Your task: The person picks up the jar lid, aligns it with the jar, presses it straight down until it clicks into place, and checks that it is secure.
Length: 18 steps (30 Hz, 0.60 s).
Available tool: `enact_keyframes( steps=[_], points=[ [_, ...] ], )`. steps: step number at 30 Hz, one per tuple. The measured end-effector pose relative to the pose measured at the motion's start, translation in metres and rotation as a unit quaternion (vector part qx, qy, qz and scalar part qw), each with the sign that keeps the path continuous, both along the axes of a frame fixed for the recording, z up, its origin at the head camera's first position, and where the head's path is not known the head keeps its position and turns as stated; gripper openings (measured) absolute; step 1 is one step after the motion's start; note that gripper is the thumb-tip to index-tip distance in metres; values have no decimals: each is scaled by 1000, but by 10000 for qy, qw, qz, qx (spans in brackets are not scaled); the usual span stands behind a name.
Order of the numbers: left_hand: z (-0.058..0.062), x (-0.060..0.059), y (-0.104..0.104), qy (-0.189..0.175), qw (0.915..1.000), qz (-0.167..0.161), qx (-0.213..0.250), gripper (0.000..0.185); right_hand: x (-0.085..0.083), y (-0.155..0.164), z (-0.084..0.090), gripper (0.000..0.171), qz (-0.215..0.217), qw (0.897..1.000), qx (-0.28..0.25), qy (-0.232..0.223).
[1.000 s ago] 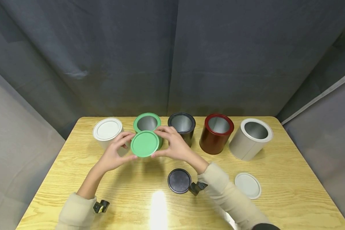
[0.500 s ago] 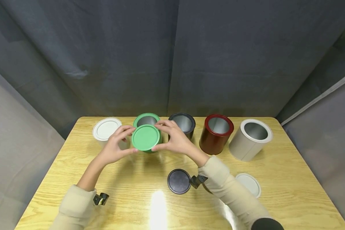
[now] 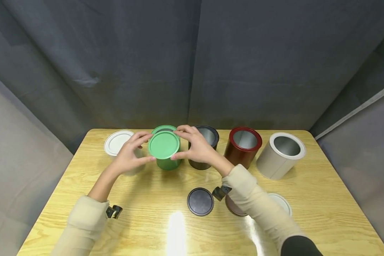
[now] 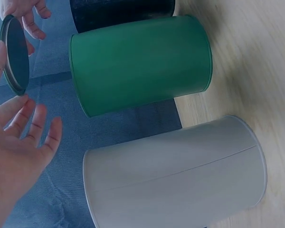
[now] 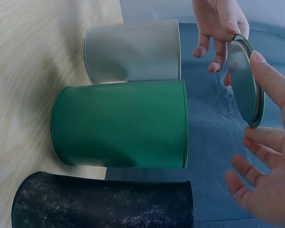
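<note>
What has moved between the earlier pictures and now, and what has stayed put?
Both hands, left hand and right hand, have carried the green lid away from the person, to above the green can. The black lid and other cans stayed put.

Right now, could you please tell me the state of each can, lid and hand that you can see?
green lid: held above the green can, not seated
green can: upright, open
white can: lidded
black can: open
red can: open
grey can: open
black lid: flat on table
left hand: pinching green lid
right hand: pinching green lid
</note>
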State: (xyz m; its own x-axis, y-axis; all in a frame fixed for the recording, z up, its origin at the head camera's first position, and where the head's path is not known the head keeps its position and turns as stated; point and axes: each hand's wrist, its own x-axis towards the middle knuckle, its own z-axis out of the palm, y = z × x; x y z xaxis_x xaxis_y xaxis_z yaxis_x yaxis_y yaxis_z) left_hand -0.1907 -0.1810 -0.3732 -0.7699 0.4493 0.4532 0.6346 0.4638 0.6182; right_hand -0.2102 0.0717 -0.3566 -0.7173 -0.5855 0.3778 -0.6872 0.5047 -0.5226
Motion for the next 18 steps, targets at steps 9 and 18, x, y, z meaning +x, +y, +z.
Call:
enact_keyframes(
  steps=[9,18],
  points=[
    [5,-12,0,-63,9999,-62,-56,67,-12,0,5,75,5,9999,53,124],
    [5,-29,-3,-297,9994,-56,-141,66,-26,-3,5,74,-87,9997,226,-44]
  ],
)
